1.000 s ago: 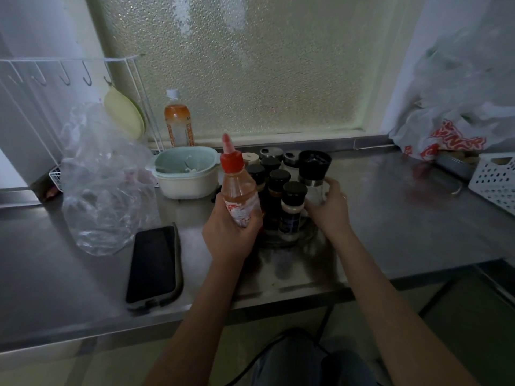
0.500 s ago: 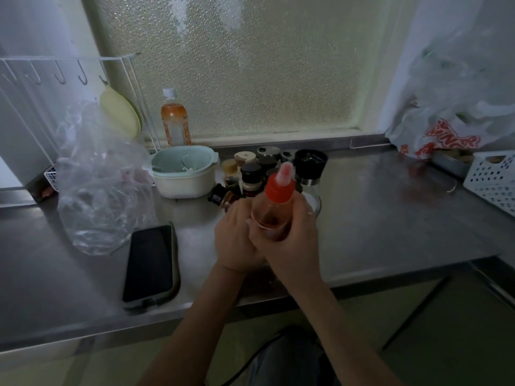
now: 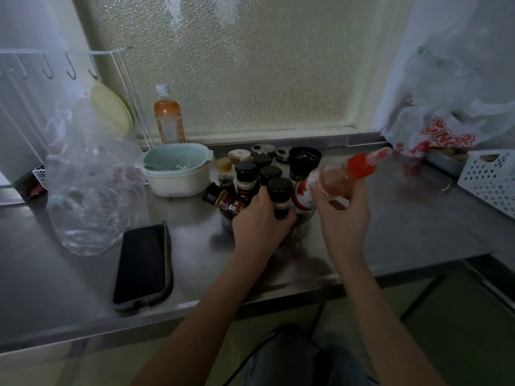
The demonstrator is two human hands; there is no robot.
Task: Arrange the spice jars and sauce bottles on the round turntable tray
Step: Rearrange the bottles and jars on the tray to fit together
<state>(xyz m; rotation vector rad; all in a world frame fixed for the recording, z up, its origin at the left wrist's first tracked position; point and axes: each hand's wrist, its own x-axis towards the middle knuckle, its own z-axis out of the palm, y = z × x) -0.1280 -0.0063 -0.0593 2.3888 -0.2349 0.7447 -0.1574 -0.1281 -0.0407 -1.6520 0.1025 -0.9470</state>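
At the middle of the steel counter (image 3: 404, 224), the left hand (image 3: 259, 227) is closed around a black-capped spice jar (image 3: 280, 197) at the near edge of the jar cluster, fingers wrapped over its lower body. Just to its right, the right hand (image 3: 342, 215) grips a clear sauce bottle (image 3: 337, 178) with a red cap; the bottle is tilted, its nozzle aimed up and to the right, and its base hangs just above the cluster. The bottle is blurred.

Beyond the left hand stand more black-capped jars (image 3: 245, 176), packed close and touching. One dark jar (image 3: 223, 200) leans out to the left of the group. At the far side sit a beige-lidded jar (image 3: 239, 157), a grey-lidded jar (image 3: 263, 150) and a tall grinder (image 3: 304, 162) with a black top. The turntable tray (image 3: 302, 232) beneath them shows only as a clear rim near the hands.

Left of the cluster rests a pale green bowl (image 3: 178, 171), and behind it an orange drink bottle (image 3: 168, 118) stands by the frosted window (image 3: 245, 65). Further left lie a crumpled clear plastic bag (image 3: 89, 185) and, nearer, a dark phone (image 3: 140, 263) face up. At the far right are a white basket (image 3: 490, 179) and a plastic shopping bag (image 3: 446, 121) with red print.
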